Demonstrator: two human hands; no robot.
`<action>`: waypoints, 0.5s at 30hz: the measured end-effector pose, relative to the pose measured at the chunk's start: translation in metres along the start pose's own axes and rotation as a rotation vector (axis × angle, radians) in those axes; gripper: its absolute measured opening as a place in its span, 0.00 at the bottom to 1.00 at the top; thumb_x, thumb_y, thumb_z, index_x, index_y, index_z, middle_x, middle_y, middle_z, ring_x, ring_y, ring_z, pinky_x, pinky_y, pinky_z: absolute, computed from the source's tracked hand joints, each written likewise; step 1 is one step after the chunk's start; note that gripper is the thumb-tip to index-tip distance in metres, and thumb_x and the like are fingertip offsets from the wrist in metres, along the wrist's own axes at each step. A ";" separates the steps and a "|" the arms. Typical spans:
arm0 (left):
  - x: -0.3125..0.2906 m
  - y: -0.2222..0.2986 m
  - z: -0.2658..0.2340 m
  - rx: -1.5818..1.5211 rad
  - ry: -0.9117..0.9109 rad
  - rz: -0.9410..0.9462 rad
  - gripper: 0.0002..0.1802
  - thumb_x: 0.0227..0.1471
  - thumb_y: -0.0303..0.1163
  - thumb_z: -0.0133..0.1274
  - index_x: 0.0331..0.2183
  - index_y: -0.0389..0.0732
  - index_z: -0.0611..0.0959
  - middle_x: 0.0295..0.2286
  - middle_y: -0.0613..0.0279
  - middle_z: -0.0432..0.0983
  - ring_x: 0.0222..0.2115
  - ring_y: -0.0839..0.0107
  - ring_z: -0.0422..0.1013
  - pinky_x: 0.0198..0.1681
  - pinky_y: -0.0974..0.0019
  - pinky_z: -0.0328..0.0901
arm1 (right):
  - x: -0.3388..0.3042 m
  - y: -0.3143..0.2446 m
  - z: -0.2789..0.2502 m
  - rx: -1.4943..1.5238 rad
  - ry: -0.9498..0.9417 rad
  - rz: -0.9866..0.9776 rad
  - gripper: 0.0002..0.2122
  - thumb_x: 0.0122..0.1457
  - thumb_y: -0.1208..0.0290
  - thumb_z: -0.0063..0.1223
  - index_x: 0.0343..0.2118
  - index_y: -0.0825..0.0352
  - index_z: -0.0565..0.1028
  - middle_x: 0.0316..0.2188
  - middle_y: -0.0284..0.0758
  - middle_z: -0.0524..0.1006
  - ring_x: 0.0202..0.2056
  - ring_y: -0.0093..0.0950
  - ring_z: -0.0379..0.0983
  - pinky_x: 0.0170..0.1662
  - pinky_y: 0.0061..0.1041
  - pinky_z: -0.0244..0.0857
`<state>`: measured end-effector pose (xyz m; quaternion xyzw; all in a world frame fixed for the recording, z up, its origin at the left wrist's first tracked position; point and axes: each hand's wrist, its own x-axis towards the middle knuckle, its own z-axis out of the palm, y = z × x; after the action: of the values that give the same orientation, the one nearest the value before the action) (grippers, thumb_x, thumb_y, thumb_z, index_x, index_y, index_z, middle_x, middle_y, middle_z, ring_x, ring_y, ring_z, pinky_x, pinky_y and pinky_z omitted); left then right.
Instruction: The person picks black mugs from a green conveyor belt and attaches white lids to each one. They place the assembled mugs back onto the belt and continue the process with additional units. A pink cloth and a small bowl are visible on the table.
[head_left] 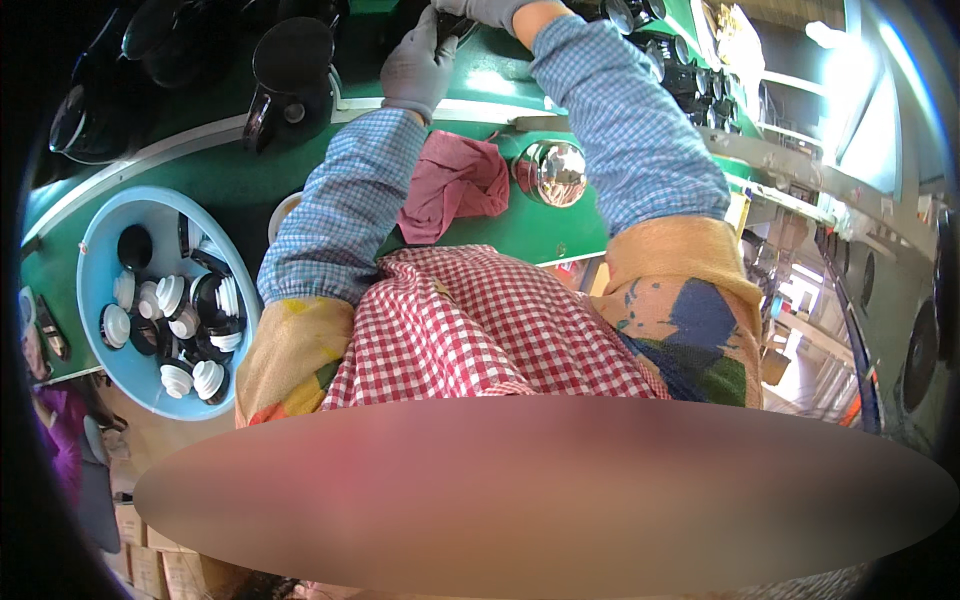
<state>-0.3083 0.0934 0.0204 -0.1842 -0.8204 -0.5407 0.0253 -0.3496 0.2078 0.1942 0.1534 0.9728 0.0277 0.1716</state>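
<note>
No readable text, labels, numbers or signs

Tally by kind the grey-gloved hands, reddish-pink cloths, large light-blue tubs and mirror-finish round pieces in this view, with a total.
Grey-gloved left hand and right hand: 2
Reddish-pink cloth: 1
Large light-blue tub: 1
Mirror-finish round piece: 1
Total: 5

Right grey-gloved hand (487,10): cut off by the upper edge. Small dark object (459,26) beside the left grey-gloved hand (418,68): partly covered, cropped; shape and grip indeterminable. Pale, round-rimmed item (282,216): largely obscured by the blue-checked fabric sleeve (340,195). Lower centre: blurred beneath an oval patch (545,495).
</note>
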 end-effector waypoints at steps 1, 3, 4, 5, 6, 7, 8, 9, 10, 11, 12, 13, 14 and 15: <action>-0.004 0.007 0.006 -0.014 -0.078 -0.019 0.36 0.60 0.44 0.57 0.65 0.49 0.66 0.48 0.47 0.79 0.48 0.46 0.75 0.49 0.51 0.71 | 0.000 0.008 -0.001 0.025 -0.022 0.017 0.46 0.50 0.37 0.58 0.62 0.73 0.65 0.47 0.52 0.80 0.49 0.51 0.78 0.52 0.42 0.72; -0.010 0.028 0.006 -0.034 -0.216 -0.054 0.39 0.58 0.45 0.57 0.66 0.51 0.64 0.48 0.46 0.79 0.49 0.46 0.75 0.50 0.49 0.71 | 0.002 0.022 -0.004 0.055 -0.045 0.014 0.48 0.49 0.40 0.60 0.66 0.71 0.61 0.54 0.53 0.76 0.54 0.51 0.75 0.56 0.42 0.69; -0.011 0.037 -0.001 0.002 -0.355 -0.018 0.41 0.57 0.43 0.56 0.67 0.49 0.60 0.47 0.45 0.79 0.48 0.45 0.75 0.50 0.48 0.70 | 0.005 0.030 -0.005 0.063 -0.051 -0.013 0.49 0.48 0.41 0.62 0.68 0.70 0.60 0.57 0.53 0.73 0.57 0.51 0.72 0.58 0.42 0.68; -0.016 0.047 -0.014 0.137 -0.481 0.010 0.40 0.57 0.41 0.57 0.67 0.43 0.63 0.49 0.40 0.78 0.49 0.44 0.74 0.52 0.51 0.70 | 0.006 0.039 -0.004 0.069 -0.057 -0.038 0.50 0.48 0.43 0.63 0.69 0.68 0.58 0.60 0.54 0.71 0.59 0.52 0.70 0.60 0.42 0.67; -0.022 0.043 -0.015 0.060 -0.434 0.035 0.40 0.57 0.41 0.58 0.67 0.42 0.64 0.50 0.41 0.77 0.51 0.46 0.74 0.53 0.52 0.69 | 0.006 0.048 0.001 0.094 -0.110 -0.053 0.48 0.46 0.45 0.65 0.69 0.65 0.60 0.65 0.54 0.64 0.62 0.51 0.66 0.62 0.41 0.66; -0.029 0.030 -0.013 -0.015 -0.392 0.065 0.40 0.57 0.41 0.58 0.66 0.40 0.65 0.52 0.42 0.76 0.52 0.47 0.74 0.54 0.53 0.69 | -0.003 0.055 -0.002 0.087 -0.074 -0.060 0.48 0.44 0.47 0.67 0.68 0.65 0.62 0.63 0.52 0.67 0.61 0.51 0.68 0.62 0.40 0.66; -0.034 0.011 -0.011 -0.141 -0.325 0.039 0.39 0.58 0.41 0.58 0.66 0.39 0.66 0.54 0.43 0.75 0.53 0.49 0.74 0.56 0.54 0.68 | -0.011 0.061 -0.015 0.174 -0.114 -0.032 0.48 0.44 0.48 0.68 0.68 0.64 0.62 0.63 0.51 0.68 0.61 0.50 0.68 0.61 0.40 0.66; -0.037 0.001 -0.019 -0.273 -0.273 0.011 0.39 0.58 0.41 0.58 0.65 0.37 0.66 0.56 0.44 0.74 0.54 0.51 0.74 0.58 0.54 0.67 | -0.021 0.072 -0.023 0.265 -0.162 0.008 0.48 0.43 0.49 0.69 0.68 0.63 0.62 0.62 0.50 0.69 0.60 0.49 0.69 0.60 0.40 0.67; -0.035 -0.011 -0.029 -0.143 -0.282 -0.024 0.38 0.57 0.44 0.57 0.65 0.42 0.68 0.53 0.46 0.77 0.53 0.49 0.73 0.58 0.53 0.66 | -0.019 0.096 -0.016 0.188 -0.117 -0.046 0.47 0.43 0.51 0.69 0.68 0.62 0.63 0.61 0.49 0.70 0.60 0.48 0.69 0.59 0.40 0.68; -0.033 -0.020 -0.034 -0.054 -0.306 -0.062 0.37 0.58 0.43 0.56 0.65 0.42 0.68 0.55 0.46 0.75 0.56 0.49 0.71 0.60 0.53 0.65 | -0.015 0.116 -0.009 0.110 -0.072 -0.101 0.47 0.43 0.52 0.70 0.68 0.61 0.64 0.60 0.48 0.70 0.59 0.47 0.69 0.58 0.40 0.69; -0.029 -0.026 -0.041 -0.054 -0.308 -0.110 0.37 0.58 0.43 0.56 0.65 0.43 0.68 0.55 0.46 0.74 0.57 0.49 0.70 0.61 0.53 0.64 | -0.036 0.100 -0.028 0.082 -0.168 -0.007 0.46 0.42 0.53 0.69 0.67 0.60 0.65 0.60 0.48 0.70 0.60 0.46 0.70 0.57 0.41 0.70; -0.025 -0.031 -0.044 -0.054 -0.309 -0.159 0.37 0.57 0.44 0.56 0.65 0.43 0.68 0.56 0.46 0.74 0.58 0.49 0.69 0.61 0.53 0.63 | -0.042 0.092 -0.032 0.004 -0.204 0.042 0.45 0.42 0.54 0.68 0.67 0.60 0.65 0.60 0.47 0.69 0.59 0.46 0.70 0.57 0.40 0.69; -0.018 -0.031 -0.041 -0.064 -0.279 -0.111 0.37 0.57 0.44 0.56 0.65 0.43 0.68 0.57 0.46 0.73 0.57 0.49 0.69 0.61 0.53 0.63 | -0.054 0.086 -0.039 -0.080 -0.239 0.108 0.44 0.42 0.55 0.67 0.66 0.59 0.65 0.61 0.46 0.69 0.59 0.46 0.71 0.57 0.40 0.69; -0.007 -0.028 -0.032 -0.084 -0.256 -0.057 0.37 0.57 0.43 0.56 0.65 0.44 0.68 0.57 0.46 0.73 0.57 0.49 0.69 0.61 0.53 0.64 | -0.056 0.090 -0.033 -0.361 -0.214 0.125 0.43 0.43 0.54 0.66 0.66 0.60 0.66 0.61 0.45 0.69 0.58 0.46 0.72 0.57 0.40 0.69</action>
<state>-0.3157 0.0532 0.0071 -0.2292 -0.7984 -0.5472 -0.1027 -0.2847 0.2761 0.2534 0.1822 0.9169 0.1954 0.2964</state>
